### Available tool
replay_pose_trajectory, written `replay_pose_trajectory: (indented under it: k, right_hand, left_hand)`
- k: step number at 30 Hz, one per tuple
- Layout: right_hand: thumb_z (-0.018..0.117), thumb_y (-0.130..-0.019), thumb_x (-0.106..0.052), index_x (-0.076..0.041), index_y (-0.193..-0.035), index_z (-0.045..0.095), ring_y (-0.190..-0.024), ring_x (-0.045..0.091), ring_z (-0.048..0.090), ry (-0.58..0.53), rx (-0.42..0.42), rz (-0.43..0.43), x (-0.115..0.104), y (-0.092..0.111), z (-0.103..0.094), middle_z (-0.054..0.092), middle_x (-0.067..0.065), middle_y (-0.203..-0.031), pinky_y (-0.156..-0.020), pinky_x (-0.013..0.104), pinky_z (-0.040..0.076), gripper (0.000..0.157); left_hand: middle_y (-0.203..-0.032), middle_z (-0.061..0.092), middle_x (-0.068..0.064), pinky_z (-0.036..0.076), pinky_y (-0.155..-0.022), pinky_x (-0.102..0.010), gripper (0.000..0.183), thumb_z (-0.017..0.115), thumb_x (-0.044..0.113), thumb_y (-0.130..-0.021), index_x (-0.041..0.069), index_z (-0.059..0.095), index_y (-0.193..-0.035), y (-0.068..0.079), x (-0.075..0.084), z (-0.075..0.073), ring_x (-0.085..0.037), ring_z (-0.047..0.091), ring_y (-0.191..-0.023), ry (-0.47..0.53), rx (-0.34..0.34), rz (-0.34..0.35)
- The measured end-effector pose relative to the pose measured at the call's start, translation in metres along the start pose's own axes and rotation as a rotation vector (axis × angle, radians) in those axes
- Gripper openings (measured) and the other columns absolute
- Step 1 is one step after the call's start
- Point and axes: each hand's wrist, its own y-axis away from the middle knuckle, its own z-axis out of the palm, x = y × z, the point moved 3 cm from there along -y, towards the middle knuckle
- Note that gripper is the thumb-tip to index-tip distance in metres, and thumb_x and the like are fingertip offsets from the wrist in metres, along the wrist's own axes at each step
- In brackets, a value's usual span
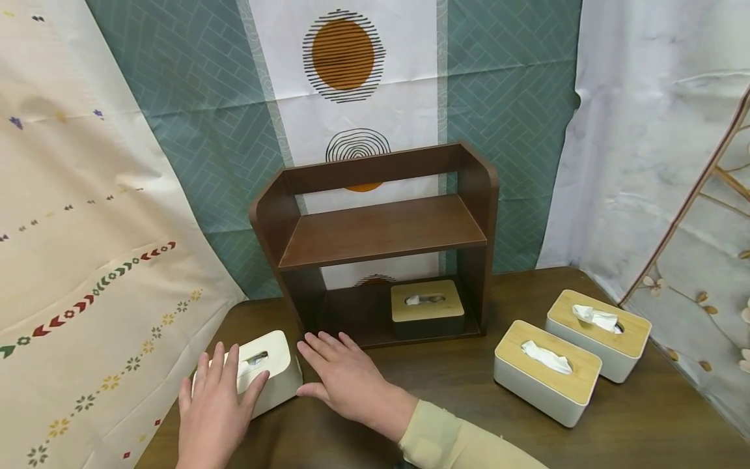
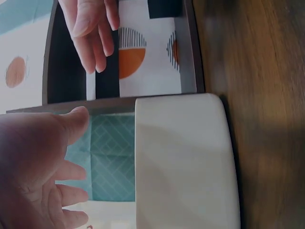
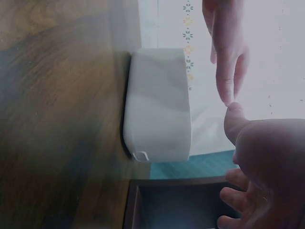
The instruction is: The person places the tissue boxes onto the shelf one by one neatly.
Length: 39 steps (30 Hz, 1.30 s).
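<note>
A white tissue box (image 1: 278,385) stands on the table at the left, beside a dark brown two-tier shelf (image 1: 383,228). My left hand (image 1: 213,407) hovers with straight, spread fingers and overlaps the box's left part in the head view. Just right of the box is my right hand (image 1: 351,384), fingers straight and thumb apart, in front of the shelf. Both wrist views show the hands above the level of the box top, holding nothing. On the lower tier of the shelf sits a dark tissue box (image 1: 428,309) with a wooden lid.
Two white tissue boxes with wooden lids stand at the right: a nearer one (image 1: 545,371) and a farther one (image 1: 597,332). Patterned cloths (image 1: 205,98) hang behind and beside the brown table (image 1: 445,404).
</note>
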Motion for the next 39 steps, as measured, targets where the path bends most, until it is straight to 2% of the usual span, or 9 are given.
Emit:
replay_pose_trajectory:
  k: [10,20,25,35,39]
  right_hand:
    - [0.049,-0.111,-0.065,-0.019,-0.171,0.044,-0.161,0.02,0.039,0.023,-0.012,-0.011,-0.009,-0.009,0.011,0.041,-0.001,-0.176,-0.129,0.044,0.034,0.076]
    - [0.048,-0.112,-0.064,-0.021,-0.172,0.043,-0.161,0.018,0.04,0.045,-0.018,-0.04,-0.019,-0.016,0.019,0.04,-0.004,-0.176,-0.129,0.043,0.035,0.074]
    - [0.047,-0.112,-0.065,-0.021,-0.172,0.041,-0.161,0.018,0.038,0.034,-0.04,-0.037,-0.021,-0.02,0.024,0.037,-0.003,-0.177,-0.129,0.043,0.035,0.075]
    - [0.048,-0.11,-0.067,-0.021,-0.172,0.041,-0.161,0.017,0.038,-0.013,-0.061,-0.025,-0.023,-0.024,0.031,0.037,-0.002,-0.177,-0.128,0.044,0.037,0.078]
    - [0.048,-0.109,-0.068,-0.022,-0.172,0.042,-0.161,0.018,0.038,-0.015,-0.073,-0.019,-0.022,-0.025,0.035,0.038,-0.003,-0.177,-0.127,0.044,0.037,0.078]
  left_hand:
    - [-0.171,0.026,-0.039,0.009,-0.12,-0.083,0.091,0.061,0.06,-0.11,-0.007,0.036,-0.166,0.005,-0.025,0.0,-0.06,0.018,-0.159,0.017,-0.073,-0.114]
    - [-0.168,0.027,-0.042,0.013,-0.114,-0.086,0.09,0.056,0.061,-0.112,-0.007,0.033,-0.165,0.011,-0.049,0.002,-0.063,0.021,-0.155,-0.013,-0.081,-0.133]
    - [-0.168,0.028,-0.041,0.013,-0.113,-0.088,0.09,0.055,0.062,-0.111,-0.007,0.034,-0.164,0.014,-0.056,0.004,-0.063,0.021,-0.156,-0.007,-0.082,-0.134]
    - [-0.167,0.027,-0.041,0.014,-0.112,-0.088,0.096,0.054,0.068,-0.11,-0.008,0.033,-0.164,0.013,-0.062,0.012,-0.061,0.02,-0.155,-0.04,-0.158,-0.167]
    - [-0.17,0.024,-0.04,0.015,-0.114,-0.086,0.099,0.054,0.07,-0.109,-0.008,0.031,-0.165,0.013,-0.066,0.013,-0.061,0.017,-0.157,-0.024,-0.195,-0.203]
